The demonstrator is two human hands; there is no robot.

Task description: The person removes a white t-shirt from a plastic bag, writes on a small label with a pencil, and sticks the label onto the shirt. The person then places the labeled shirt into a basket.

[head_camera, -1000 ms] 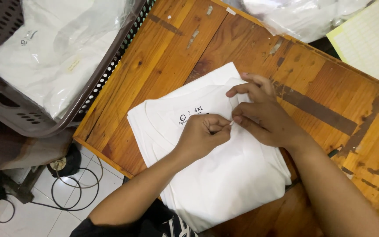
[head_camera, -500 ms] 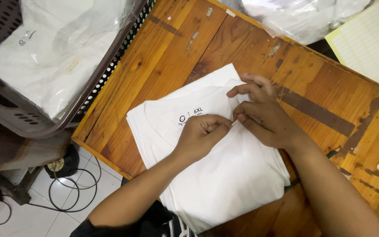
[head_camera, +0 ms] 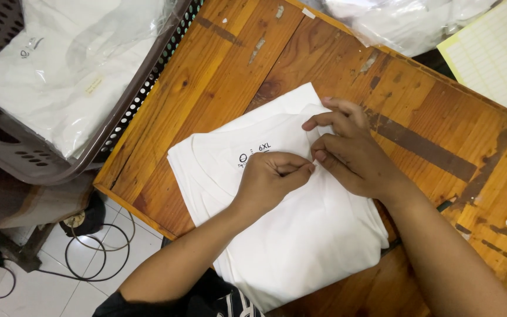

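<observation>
Head view, single frame.

A folded white shirt (head_camera: 300, 235) lies flat on the wooden table (head_camera: 218, 88), near the table's front-left corner, neck end toward the far side. A small dark print shows on the cloth just beside the left hand; one edge of the shirt overhangs the table's near edge.

The left hand (head_camera: 274, 179) rests on the shirt near the neck area. Its fingers are curled in, thumb and forefinger pressed together in a tight pinch at their tips. What is pinched is too small to tell; it may be a fold of cloth or something tiny on it.

The right hand (head_camera: 353, 155) also lies on the shirt, just beside the left one. Its forefinger and thumb close toward the same spot, tips almost touching the left fingertips. The other fingers are spread and lightly bent, one pressing the cloth near the far edge. Whether this hand actually grips anything cannot be told.

At left, touching the table edge, stands a grey perforated basket (head_camera: 48, 164) holding bagged white garments (head_camera: 66, 76). More clear plastic bags (head_camera: 406, 20) lie at the table's far side. A yellow lined sheet (head_camera: 494, 53) sits at the far right. Strips of dark tape residue (head_camera: 423, 147) mark the tabletop. Cables (head_camera: 83, 258) lie coiled on the tiled floor below.
</observation>
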